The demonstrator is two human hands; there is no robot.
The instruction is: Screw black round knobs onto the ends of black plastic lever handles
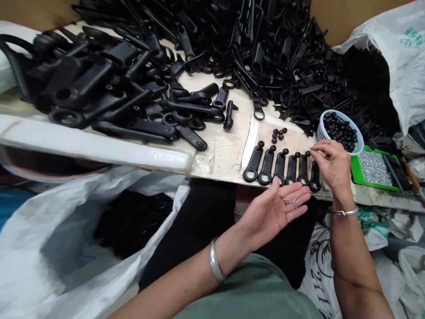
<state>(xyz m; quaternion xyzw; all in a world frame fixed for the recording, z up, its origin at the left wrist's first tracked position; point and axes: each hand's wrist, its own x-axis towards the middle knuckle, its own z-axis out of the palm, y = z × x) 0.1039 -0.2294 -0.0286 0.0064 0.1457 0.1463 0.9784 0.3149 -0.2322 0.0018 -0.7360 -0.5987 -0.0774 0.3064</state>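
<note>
Cradling short metal pins (292,202) on the left hand (270,210), with that grip lying wide. Pinching narrowly with the grip of the right hand (327,161) by one knob, cannot tell around what. Lying in a row on the near edge of the counter (221,165): black crank levers (255,160), probably handling light, stiff, smooth, hardly fragile; best being taken by the shank. Facing heaped black parts (195,26), a ball-knob basket (321,134) and a green tray (356,174), between white sacks (29,266).
</note>
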